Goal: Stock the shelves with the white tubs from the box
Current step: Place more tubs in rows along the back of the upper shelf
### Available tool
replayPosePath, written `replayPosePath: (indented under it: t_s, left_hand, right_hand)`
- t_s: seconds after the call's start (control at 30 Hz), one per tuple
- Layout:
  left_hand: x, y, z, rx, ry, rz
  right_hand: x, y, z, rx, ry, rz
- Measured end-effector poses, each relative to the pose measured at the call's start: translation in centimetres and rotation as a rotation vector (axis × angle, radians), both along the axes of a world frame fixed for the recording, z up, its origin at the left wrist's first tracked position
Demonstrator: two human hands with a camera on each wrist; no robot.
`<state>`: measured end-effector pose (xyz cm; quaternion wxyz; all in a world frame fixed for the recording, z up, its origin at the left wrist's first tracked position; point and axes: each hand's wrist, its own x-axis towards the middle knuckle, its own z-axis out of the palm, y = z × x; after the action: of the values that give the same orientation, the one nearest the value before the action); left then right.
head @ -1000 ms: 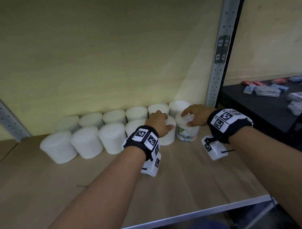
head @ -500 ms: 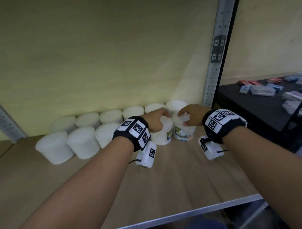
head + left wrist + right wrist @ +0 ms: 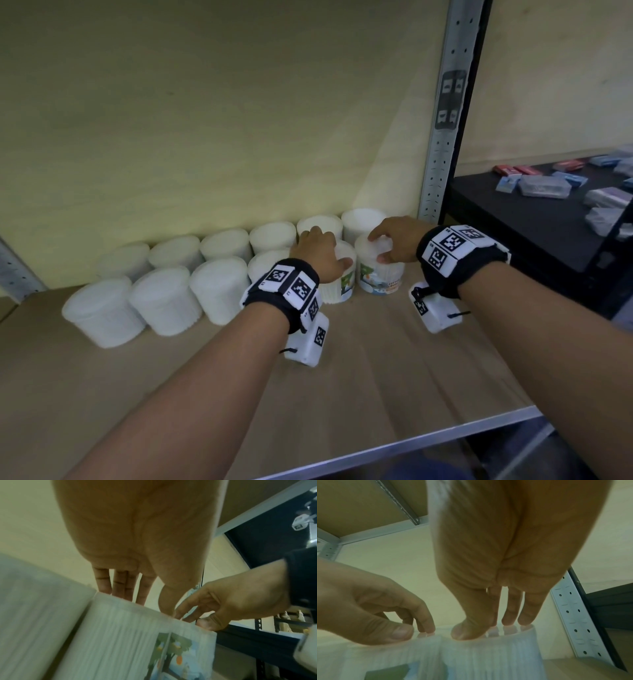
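Fingers and thumb of the right hand (image 3: 399, 241) pinch the lid rim of the end tub (image 3: 379, 270); the left hand (image 3: 320, 253) grips the neighbouring tub (image 3: 337, 282) the same way. Both tubs stand on the shelf (image 3: 394, 370), closing a front row before the back row (image 3: 222, 244). Roughly a dozen are stocked. Box out of view, so the remainder is probably unknowable.

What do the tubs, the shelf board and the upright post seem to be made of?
Tubs: probably thin translucent plastic, ribbed walls; fingertips show faintly through the lid. One carries a glossy printed label.
Shelf board: wood or wood-look laminate, matte, with visible grain.
Post: apparently painted metal, pale grey, punched with rows of holes.
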<state>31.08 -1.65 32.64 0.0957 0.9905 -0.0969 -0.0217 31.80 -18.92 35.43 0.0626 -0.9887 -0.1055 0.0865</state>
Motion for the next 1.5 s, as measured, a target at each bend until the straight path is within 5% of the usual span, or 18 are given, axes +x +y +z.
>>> replayPosePath:
  t_s: [0.33,0.47,0.57,0.9,1.13,1.3,1.5]
  left_hand:
    - [-0.5,0.5,2.9,-0.097,0.261,-0.148]
    - [-0.6,0.1,2.1,-0.185,0.126,-0.088]
    - [-0.3,-0.4,0.8,-0.073,-0.007,0.008]
    - [0.4,-0.6,1.1,0.089,0.08,-0.042]
    - [0.4,0.6,2.5,0.017,0.197,-0.155]
    - [0.4,0.5,1.8,-0.015,0.031,-0.035]
    - [0.4,0.1,0.3,0.002,0.029,-0.013]
  right_hand:
    - [-0.2,-0.2,0.1,0.02,-0.003,0.003]
    - [-0.2,-0.2,0.1,0.03,-0.003,0.005]
    - [-0.2,-0.3,0.0,0.034,-0.001,0.002]
    - [-0.1,-0.4,-0.1,0.035,0.001,0.003]
    - [-0.3,-0.3,0.1,0.029,0.006,0.006]
    - [-0.2,-0.2,0.0,0.024,0.01,0.005]
    - [-0.2,-0.3,-0.3,0.017,0.006,0.011]
